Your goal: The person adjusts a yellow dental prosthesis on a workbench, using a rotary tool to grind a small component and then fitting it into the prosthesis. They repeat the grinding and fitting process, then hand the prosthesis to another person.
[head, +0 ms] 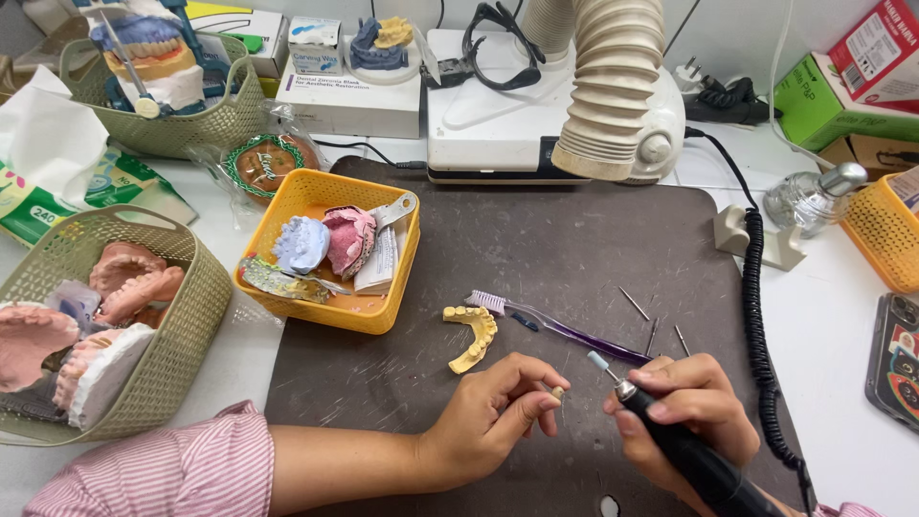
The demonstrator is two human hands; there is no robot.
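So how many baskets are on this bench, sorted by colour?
Green baskets: 2, one at the left and one at the back
Yellow baskets: 2, one by the mat and one at the right edge
Total: 4

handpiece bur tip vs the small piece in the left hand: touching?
Apart. The head view shows dark mat between the handpiece's bur tip and the small piece pinched in the left hand. The right hand grips the handpiece.

two hands [493,412] [684,407]; three baskets: two green [182,287] [215,120], one yellow [321,311]; one toothbrush [555,325]; three loose burs [634,303].
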